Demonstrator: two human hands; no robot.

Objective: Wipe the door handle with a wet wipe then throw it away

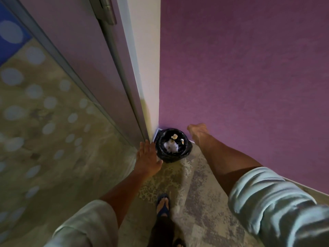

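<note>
Risk first, as I see it from beside the person: the door (92,72) stands open on the left, tight against the corner, and the bin (173,146) sits on the floor squeezed between its edge and the purple wall (249,68). If the door swings, it could knock the bin or the arm reaching past it. The bin is small and light-looking, lined with a loose black bag, so a brush from either hand might tip it and spill what is inside.

The left hand (148,157) is flat and spread, fingers straight, holding nothing, just beside the bin's left rim. The right hand (197,131) hangs beside the bin's right rim, close to the wall, fingers drooped and loose; I see nothing in it, though the palm faces away from me.

White crumpled material (171,146) lies at the bottom of the bin, pale against the bag, with small scraps nearby. I judge that this is probably the wipe, but I cannot tell it from other rubbish there. The handle itself is out of sight.
</note>
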